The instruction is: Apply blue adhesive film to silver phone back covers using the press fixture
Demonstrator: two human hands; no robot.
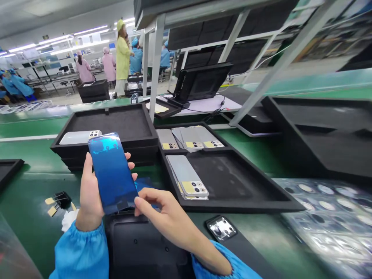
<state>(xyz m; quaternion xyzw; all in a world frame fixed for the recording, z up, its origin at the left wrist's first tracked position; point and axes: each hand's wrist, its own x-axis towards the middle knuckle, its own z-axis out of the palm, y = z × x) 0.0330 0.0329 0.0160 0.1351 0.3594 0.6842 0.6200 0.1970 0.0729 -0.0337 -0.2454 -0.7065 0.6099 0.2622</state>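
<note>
The panel (113, 172) is in hand — raised over the black base (142, 252), blue film face toward the viewer. Its long axis runs from upper left to lower right, steeper than a diagonal. The end with the pale blue marks points up and away from the person, slightly left; the end with the dark tab (122, 204) points down toward the person.

The left hand (92, 190) grips the panel from behind, thumb along the left edge, fingertips showing past the right edge. The right hand (165, 211) has thumb and forefinger closed on the lower right corner.

Right of the panel stands a divided tray (241, 206). Its front compartment holds a small pile of covers (186, 170), long axes slanting down to the right, lens ends nearer the person. More covers lie in the rear compartment. Beyond the panel — a tray stack (142, 143), with one cover (76, 137) lying crosswise, lens end to the right. A clip (62, 199) lies left of the left hand.
</note>
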